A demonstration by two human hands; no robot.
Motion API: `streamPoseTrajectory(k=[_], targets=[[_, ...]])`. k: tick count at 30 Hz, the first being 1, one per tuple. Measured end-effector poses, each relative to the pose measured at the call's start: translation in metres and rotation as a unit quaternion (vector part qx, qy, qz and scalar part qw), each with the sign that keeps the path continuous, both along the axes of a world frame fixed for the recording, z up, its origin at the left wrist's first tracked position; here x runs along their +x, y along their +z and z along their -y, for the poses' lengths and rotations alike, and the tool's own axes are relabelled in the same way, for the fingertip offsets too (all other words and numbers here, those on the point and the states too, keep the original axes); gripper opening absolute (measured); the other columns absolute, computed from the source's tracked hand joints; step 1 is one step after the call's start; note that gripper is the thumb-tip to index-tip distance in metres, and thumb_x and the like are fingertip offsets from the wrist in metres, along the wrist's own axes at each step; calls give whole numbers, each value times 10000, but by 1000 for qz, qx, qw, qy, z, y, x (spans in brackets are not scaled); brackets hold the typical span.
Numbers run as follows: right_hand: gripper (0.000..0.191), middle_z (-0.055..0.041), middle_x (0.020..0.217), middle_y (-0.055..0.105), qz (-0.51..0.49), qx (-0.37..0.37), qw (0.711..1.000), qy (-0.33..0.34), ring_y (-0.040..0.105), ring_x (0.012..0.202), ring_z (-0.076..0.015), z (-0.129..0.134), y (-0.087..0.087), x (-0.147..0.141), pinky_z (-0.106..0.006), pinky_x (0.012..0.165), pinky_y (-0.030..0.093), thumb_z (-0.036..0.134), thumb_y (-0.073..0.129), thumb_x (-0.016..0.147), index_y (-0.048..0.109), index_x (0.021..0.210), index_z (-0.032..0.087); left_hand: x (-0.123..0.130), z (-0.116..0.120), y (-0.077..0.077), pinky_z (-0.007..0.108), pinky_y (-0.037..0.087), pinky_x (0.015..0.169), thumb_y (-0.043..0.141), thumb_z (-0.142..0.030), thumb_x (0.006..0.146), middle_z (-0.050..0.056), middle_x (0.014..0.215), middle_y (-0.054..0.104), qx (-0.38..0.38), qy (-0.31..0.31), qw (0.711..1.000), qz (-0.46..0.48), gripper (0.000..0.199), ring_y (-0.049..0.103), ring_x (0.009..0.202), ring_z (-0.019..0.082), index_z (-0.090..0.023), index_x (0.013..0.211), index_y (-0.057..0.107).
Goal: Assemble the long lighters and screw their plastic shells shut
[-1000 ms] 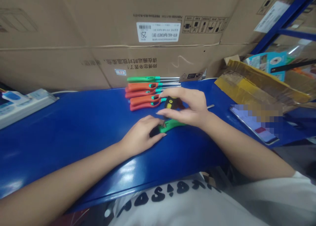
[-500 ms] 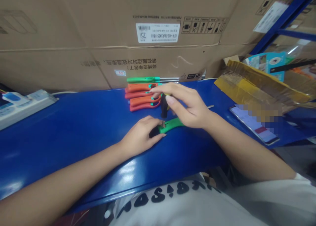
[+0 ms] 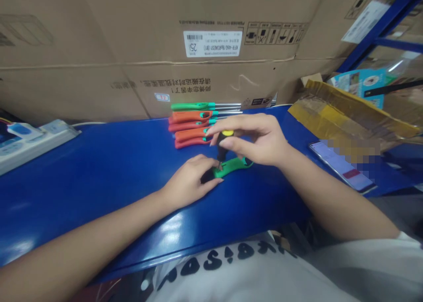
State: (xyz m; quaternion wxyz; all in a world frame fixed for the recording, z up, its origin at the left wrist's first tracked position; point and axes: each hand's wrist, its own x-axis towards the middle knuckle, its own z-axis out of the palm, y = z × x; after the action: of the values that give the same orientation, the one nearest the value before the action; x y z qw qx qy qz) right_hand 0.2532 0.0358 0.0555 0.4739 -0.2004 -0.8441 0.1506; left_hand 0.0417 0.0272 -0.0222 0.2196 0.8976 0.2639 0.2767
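My left hand [image 3: 188, 178] pinches the end of a green stick lighter [image 3: 234, 164] between thumb and fingers, against the table. Above it, my right hand [image 3: 262, 137] has thumb and fingers round a small black screwdriver [image 3: 222, 151] with a yellow top. The screwdriver stands nearly upright, its tip at the lighter's handle near my left fingers. Whether the tip sits in a screw is too small to tell. Part of the green lighter is behind my right hand. Further back lies a row of stick lighters: a green one [image 3: 185, 106] and several orange and red ones [image 3: 187, 116] with metal tubes.
Large cardboard boxes [image 3: 99, 38] wall off the back of the blue table [image 3: 99, 161]. A white power strip [image 3: 42, 137] lies at the left. To the right are a phone [image 3: 342, 166] and an open carton [image 3: 350, 112] with yellow tape.
My right hand has shifted slightly right and its fingers sit differently on the screwdriver, so the yellow top and more of the green lighter show. My left hand stays in place.
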Motion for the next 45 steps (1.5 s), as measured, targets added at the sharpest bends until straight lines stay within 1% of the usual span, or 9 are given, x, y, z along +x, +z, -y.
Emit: streamPoseTrajectory(k=[3,9,14,19,24,30,35,41,45], targets=[[244,-41,932,782,-4,94,992,-79,716,814,-137,-1,1,3,-262,785,594,367,725,902,767,1034,166,0,0,0,400,534,925,697,-281,923,55,1046,730,-1,1,1000,-2,202,653,991,228,-188,1082,614],[305,-49,965,773,13,-2,1000,-27,700,688,-108,1,5,6,-242,642,595,352,534,1023,729,1149,154,0,-1,-1,399,534,920,698,-289,923,54,1049,726,-6,1,1000,-1,196,646,991,226,-184,1068,618],[218,-45,950,763,35,170,978,-112,713,839,-138,-3,2,9,-268,801,584,315,634,970,753,1079,168,0,-1,-1,401,532,925,688,-291,931,56,1053,726,-1,0,1000,-1,212,645,997,226,-180,1099,622],[336,-55,1142,726,60,19,998,-32,686,753,-88,-1,1,3,-260,764,589,272,433,1062,624,1322,178,0,-1,0,382,538,911,705,-278,916,55,1030,722,1,1,1000,3,198,654,978,217,-173,1058,616],[283,-46,947,727,33,143,985,-92,680,812,-143,-1,-2,3,-288,779,587,407,671,940,733,1090,174,0,0,0,376,531,925,708,-271,915,52,1050,727,9,3,1000,2,216,658,1001,217,-179,1087,614],[336,-48,1110,726,38,-10,999,-9,634,650,-56,2,-1,-2,-212,661,565,268,411,1074,622,1312,161,0,0,-1,370,537,903,702,-280,918,48,1023,719,0,4,1000,-2,187,660,970,214,-186,1055,615],[208,-28,890,720,4,157,984,-87,669,801,-124,-1,-2,-3,-258,762,568,331,672,948,731,1029,149,-1,-1,-1,367,523,933,699,-300,923,41,1056,721,1,6,1000,-5,216,658,997,213,-195,1089,609],[323,-37,1061,721,49,24,999,-2,689,855,-93,2,-3,-2,-241,804,572,292,415,1076,624,1273,144,-1,-1,0,358,535,845,694,-301,920,39,975,697,9,13,1000,-17,159,648,932,221,-193,1000,609],[243,-41,937,730,14,142,988,-67,683,858,-139,-3,-5,-1,-286,831,573,367,658,957,707,1058,151,0,-1,-1,382,527,924,704,-282,914,43,1052,706,5,7,1000,-7,192,649,1012,227,-203,1055,602]])
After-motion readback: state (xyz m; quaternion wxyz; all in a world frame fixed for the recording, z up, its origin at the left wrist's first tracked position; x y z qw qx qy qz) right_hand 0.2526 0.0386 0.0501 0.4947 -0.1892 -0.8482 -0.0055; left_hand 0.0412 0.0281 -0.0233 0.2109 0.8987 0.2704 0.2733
